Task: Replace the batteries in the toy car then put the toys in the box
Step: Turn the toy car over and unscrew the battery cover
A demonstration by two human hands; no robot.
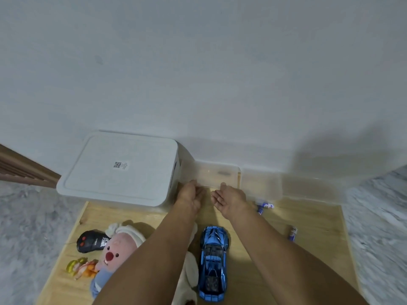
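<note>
item: two bare forearms, nearest the lens, reaching away over a pale wooden board point(319, 219). left hand point(191, 195) fingers loosely curled at the near rim of a small clear plastic tray point(217, 172); right hand point(229, 200) likewise at that rim, fingers half bent; whether either actually grips the rim, cannot tell. item: blue toy car point(212, 263), on the board between the forearms, wheels down, long axis running near to far, which end is the nose not certain. item: loose batteries, two just right of the right hand point(265, 205), one further right, apart point(293, 234). item: white lidded storage box point(123, 168), lid on, far left, touching the clear tray's side. item: pink plush toy point(116, 249), black remote controller point(92, 240), small yellow-orange figure point(80, 267), all left of the left arm. hazards, judged: round cells could roll off the board's edge if nudged by a withdrawing wrist; old and new cells, alike in look, may get mixed; the box lid must come off before anything goes in.
</note>
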